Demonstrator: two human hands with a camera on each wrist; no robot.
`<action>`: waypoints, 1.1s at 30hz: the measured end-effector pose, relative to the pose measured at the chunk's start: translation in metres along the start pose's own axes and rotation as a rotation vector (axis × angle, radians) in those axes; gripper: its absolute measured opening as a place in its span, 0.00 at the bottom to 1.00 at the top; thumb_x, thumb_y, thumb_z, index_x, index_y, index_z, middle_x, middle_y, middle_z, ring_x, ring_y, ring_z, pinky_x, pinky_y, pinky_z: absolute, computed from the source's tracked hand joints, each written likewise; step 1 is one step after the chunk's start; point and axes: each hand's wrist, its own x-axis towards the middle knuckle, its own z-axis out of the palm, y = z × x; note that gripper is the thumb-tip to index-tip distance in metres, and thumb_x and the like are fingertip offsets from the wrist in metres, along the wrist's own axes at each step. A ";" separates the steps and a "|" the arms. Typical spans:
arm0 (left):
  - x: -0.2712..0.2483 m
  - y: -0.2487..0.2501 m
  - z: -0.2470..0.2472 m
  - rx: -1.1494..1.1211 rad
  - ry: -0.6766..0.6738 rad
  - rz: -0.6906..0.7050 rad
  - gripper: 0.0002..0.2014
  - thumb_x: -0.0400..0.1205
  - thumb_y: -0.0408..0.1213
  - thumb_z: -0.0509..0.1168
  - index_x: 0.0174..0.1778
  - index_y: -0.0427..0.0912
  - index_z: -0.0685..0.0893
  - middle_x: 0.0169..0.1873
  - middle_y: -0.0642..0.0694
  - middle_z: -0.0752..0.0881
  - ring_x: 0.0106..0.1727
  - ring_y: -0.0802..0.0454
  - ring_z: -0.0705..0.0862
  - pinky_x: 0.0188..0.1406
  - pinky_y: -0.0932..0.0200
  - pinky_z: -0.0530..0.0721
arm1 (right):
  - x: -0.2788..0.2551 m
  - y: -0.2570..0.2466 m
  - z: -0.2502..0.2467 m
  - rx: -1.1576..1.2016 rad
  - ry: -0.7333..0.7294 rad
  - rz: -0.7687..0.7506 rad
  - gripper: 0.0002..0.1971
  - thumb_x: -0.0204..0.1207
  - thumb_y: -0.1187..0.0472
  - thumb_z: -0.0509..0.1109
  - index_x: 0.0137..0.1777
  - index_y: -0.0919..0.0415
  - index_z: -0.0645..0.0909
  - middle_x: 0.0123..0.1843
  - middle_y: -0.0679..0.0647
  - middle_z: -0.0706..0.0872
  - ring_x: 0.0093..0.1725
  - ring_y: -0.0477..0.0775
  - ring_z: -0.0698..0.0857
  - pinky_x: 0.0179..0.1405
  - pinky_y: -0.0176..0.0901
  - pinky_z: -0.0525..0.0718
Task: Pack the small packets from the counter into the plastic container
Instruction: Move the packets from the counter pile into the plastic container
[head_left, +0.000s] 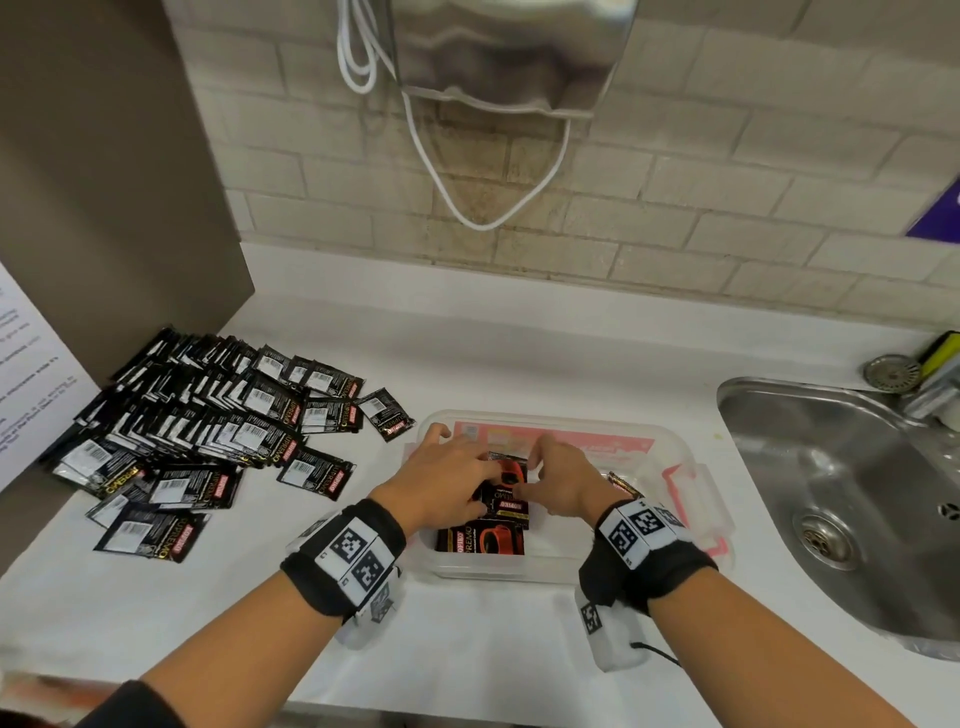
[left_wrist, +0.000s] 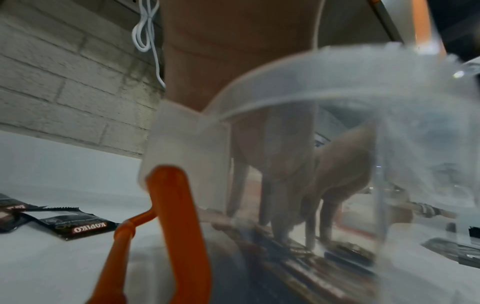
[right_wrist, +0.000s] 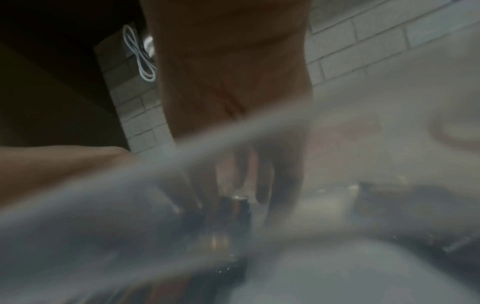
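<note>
A clear plastic container (head_left: 670, 441) with pink latches stands on the white counter, left of the sink. Several black-and-red coffee packets (head_left: 485, 540) lie on its floor. Both hands reach down into it. My left hand (head_left: 485, 467) rests straight fingertips (left_wrist: 272, 207) on the packets. My right hand (head_left: 530, 470) pinches a small stack of packets (right_wrist: 233, 207) between curled fingers and thumb. A big heap of loose black packets (head_left: 208, 415) covers the counter at the left, and one of them (left_wrist: 78, 227) shows in the left wrist view. The right wrist view is blurred by the container wall.
A steel sink (head_left: 831, 493) lies to the right, with a strainer (head_left: 892, 373) and a sponge (head_left: 940, 353) at its back corner. A white cable (head_left: 488, 221) hangs from a metal unit on the brick wall. A brown panel and a printed sheet (head_left: 26, 374) bound the left side.
</note>
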 end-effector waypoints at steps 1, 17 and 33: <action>0.000 -0.001 0.000 -0.001 0.006 -0.002 0.18 0.81 0.50 0.68 0.66 0.54 0.81 0.64 0.52 0.79 0.67 0.50 0.75 0.74 0.43 0.58 | 0.000 0.000 0.002 0.017 -0.022 0.024 0.19 0.75 0.56 0.77 0.57 0.58 0.70 0.57 0.59 0.80 0.52 0.60 0.84 0.47 0.49 0.85; -0.008 0.015 -0.014 -0.217 -0.149 0.013 0.18 0.79 0.40 0.69 0.66 0.54 0.83 0.55 0.54 0.75 0.65 0.47 0.74 0.72 0.46 0.64 | -0.004 -0.007 0.006 0.155 -0.076 0.038 0.16 0.75 0.59 0.76 0.58 0.59 0.74 0.56 0.59 0.85 0.46 0.57 0.84 0.53 0.53 0.86; 0.006 0.037 -0.014 -0.144 -0.421 0.100 0.28 0.81 0.29 0.61 0.72 0.63 0.79 0.63 0.45 0.69 0.65 0.45 0.65 0.69 0.44 0.64 | -0.003 -0.004 -0.002 0.217 -0.146 0.110 0.15 0.82 0.68 0.59 0.63 0.51 0.75 0.64 0.60 0.82 0.52 0.57 0.84 0.44 0.47 0.91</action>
